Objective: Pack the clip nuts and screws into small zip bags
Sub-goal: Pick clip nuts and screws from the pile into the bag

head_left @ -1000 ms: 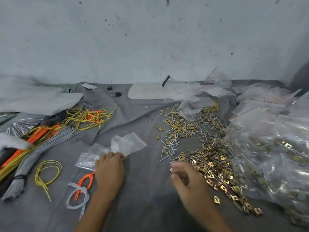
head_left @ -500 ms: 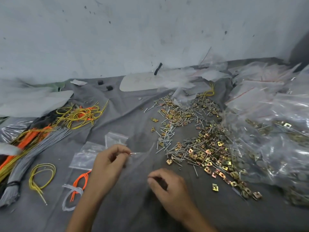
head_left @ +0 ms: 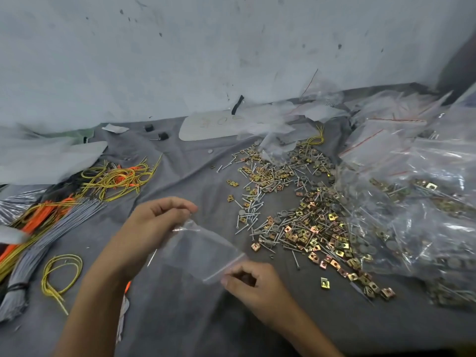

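Grey cloth (head_left: 195,181) below stained pale wall (head_left: 206,47). Left hand (head_left: 152,225), right hand (head_left: 253,283): fingers pinched on zip bag (head_left: 203,249) corners. Clip nuts (head_left: 309,233), screws (head_left: 251,213) heaped right of zip bag.

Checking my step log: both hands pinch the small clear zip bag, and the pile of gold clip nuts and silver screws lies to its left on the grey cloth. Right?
No. In the head view the pile of gold clip nuts and silver screws lies to the right of the small clear zip bag, not its left. The left hand and right hand do pinch it.
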Motion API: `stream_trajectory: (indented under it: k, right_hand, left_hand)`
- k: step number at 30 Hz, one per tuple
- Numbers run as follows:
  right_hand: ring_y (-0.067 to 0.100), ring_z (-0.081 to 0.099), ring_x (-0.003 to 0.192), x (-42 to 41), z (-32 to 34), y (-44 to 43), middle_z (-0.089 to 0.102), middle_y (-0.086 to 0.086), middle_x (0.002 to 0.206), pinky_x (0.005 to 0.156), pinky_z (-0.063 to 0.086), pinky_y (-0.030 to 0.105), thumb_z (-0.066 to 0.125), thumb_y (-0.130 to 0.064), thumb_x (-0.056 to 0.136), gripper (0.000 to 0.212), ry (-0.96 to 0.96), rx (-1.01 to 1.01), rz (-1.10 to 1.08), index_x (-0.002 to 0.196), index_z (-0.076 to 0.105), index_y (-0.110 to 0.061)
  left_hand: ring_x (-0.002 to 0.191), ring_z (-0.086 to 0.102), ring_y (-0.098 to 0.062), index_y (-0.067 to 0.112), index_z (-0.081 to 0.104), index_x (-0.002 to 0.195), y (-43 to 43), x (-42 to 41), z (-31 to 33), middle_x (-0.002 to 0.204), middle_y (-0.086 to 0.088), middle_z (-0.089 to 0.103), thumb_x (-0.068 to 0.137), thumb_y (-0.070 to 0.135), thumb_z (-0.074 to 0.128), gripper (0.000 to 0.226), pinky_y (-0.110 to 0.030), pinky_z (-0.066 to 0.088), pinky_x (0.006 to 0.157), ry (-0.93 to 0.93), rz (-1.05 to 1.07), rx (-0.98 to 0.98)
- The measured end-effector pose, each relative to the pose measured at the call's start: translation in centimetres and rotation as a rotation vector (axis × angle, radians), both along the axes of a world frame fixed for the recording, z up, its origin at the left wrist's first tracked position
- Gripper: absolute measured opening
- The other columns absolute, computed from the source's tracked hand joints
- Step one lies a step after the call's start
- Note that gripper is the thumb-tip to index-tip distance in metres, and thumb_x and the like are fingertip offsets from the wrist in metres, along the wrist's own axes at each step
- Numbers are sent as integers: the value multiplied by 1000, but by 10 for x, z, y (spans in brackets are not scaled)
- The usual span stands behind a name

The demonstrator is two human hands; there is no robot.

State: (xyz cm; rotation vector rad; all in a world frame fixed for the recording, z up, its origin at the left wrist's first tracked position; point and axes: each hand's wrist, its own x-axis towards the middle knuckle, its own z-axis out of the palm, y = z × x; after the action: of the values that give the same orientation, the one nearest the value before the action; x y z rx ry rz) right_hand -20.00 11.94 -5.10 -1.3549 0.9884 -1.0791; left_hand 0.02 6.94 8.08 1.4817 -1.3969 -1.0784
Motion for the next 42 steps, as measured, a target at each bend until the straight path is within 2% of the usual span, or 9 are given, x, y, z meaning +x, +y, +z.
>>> stream_trajectory:
  k: [9,12,15,18,21,25,35,39,42]
  right_hand:
    - [8,64,79,-8,-8,-8,71,-4,88,70,54,26,71,-6,89,15,2,-13,-215,97,69,-19]
    - [9,66,71,-10,-13,-9,72,-2,79,59,55,26,70,-2,89,16,-55,38,-226,90,73,-18]
    - [10,60,57,-6,-16,-6,67,2,65,50,51,27,75,-21,85,5,-11,7,-209,82,73,-22]
    - [12,50,50,-4,-17,-5,58,7,58,46,44,37,72,-55,82,38,75,-28,-242,74,63,-19]
    - [15,49,51,-6,-17,-3,54,10,59,52,46,46,60,-64,90,53,108,-82,-246,68,53,-17]
    - [17,58,58,-5,-13,-2,61,4,64,60,51,48,55,-59,94,44,190,-115,-245,72,58,-21]
    - [15,54,59,-6,-16,0,55,1,63,57,46,43,52,-58,97,46,290,-160,-247,76,55,-17]
    - [9,56,62,-6,-17,1,59,-7,68,57,44,30,54,-54,96,37,364,-201,-266,80,58,-21]
    - [3,63,72,-3,-12,0,66,-16,75,61,47,20,55,-63,90,39,410,-185,-286,85,65,-26]
  left_hand:
    - [58,59,-6,26,73,83,-13,3,-20,63,8,65,93,23,68,11,-29,45,61,-415,134,-19]
    - [106,63,-26,27,69,114,-16,6,-26,112,-2,69,94,40,64,24,-40,49,89,-855,164,26]
    - [136,35,-36,22,55,138,-5,2,-37,147,-11,44,94,36,66,48,-47,33,108,-1069,237,-86]
    - [110,55,-29,22,66,115,19,-10,-50,114,-3,63,90,24,70,25,-40,43,88,-916,198,-252]
    - [80,63,-10,28,65,85,52,-22,-72,78,13,63,85,41,73,15,-26,41,67,-819,12,-22]
    - [75,54,-2,26,58,79,79,-18,-99,78,8,58,73,49,84,35,-23,37,65,-757,7,35]
    - [90,67,-13,29,70,86,86,-14,-99,90,11,69,90,29,70,4,-32,48,78,-856,82,1]
    - [70,64,9,29,71,69,72,-22,-100,69,26,69,83,23,79,17,-8,43,63,-561,200,-14]
    - [62,64,5,27,74,66,59,-35,-101,67,16,72,81,17,81,19,-15,48,64,-357,144,21]
